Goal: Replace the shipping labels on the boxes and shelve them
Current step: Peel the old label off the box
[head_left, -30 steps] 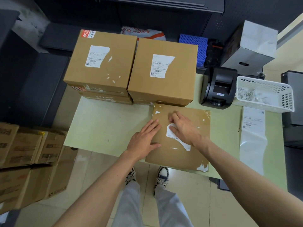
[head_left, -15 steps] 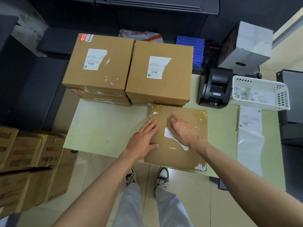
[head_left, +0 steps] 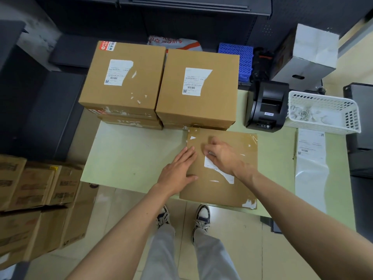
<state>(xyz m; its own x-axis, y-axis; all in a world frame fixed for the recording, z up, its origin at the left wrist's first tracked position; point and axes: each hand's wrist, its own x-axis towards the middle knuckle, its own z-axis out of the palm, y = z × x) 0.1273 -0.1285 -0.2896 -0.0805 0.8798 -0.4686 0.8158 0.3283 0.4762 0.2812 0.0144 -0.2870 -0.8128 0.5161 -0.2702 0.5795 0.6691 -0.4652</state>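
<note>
Green counter [head_left: 129, 154] space is being used for the job. Nearest, a flat box [head_left: 220, 188] is being pressed flat by the released left hand [head_left: 177, 170]. Its old label [head_left: 218, 170] is being pinched at the top edge by the right hand [head_left: 220, 154], and more is being peeled than a second ago. Farther back, two boxes [head_left: 197, 87] are being kept, unshelved.

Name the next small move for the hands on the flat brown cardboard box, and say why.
Probably peel on: the right hand pinches the upper edge of the torn white label on the flat brown cardboard box, while the left hand lies flat on the box, steadying it. Much of the label looks stuck, so pulling it toward the near edge seems next.
</note>
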